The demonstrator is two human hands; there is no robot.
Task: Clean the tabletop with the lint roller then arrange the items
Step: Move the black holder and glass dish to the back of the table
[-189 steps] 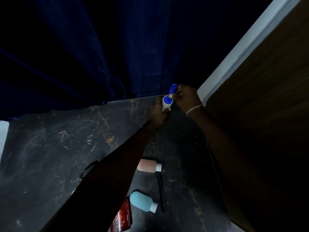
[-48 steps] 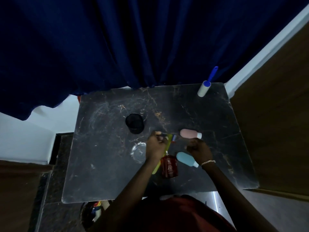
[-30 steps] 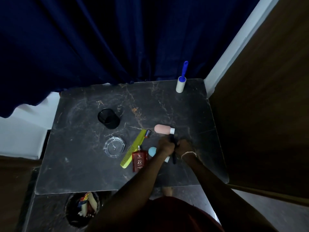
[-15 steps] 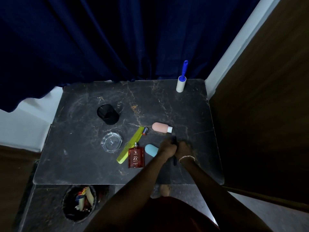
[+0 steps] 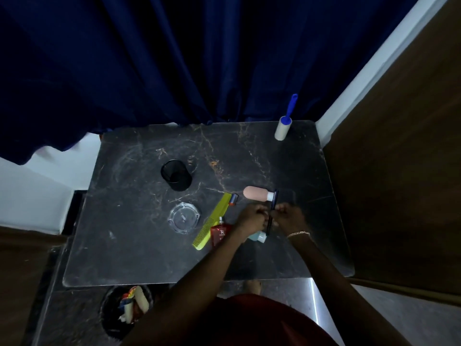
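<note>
The lint roller [image 5: 283, 124], white with a blue handle, stands upright at the far right corner of the black marble tabletop [image 5: 124, 236]. Both my hands meet near the table's middle right around a thin dark pen [image 5: 274, 199]. My left hand [image 5: 252, 219] and my right hand [image 5: 289, 217] each grip it with curled fingers. A pink bottle [image 5: 255, 193] lies just beyond them. A light blue bottle [image 5: 258, 236] is mostly hidden under my hands. A red perfume bottle [image 5: 219, 233], a yellow-green comb [image 5: 212, 222] and a small battery-like tube [image 5: 233, 198] lie to the left.
A black mesh cup [image 5: 175, 174] stands left of centre, with a clear glass ashtray [image 5: 184, 217] in front of it. A dark blue curtain [image 5: 174, 58] hangs behind the table. A wooden panel [image 5: 399, 171] borders the right side. A bin [image 5: 127, 310] with rubbish sits on the floor.
The lint roller was set down upright at the far right corner. Both hands then came to the pen by the blue bottle and have lifted it slightly off the table.
</note>
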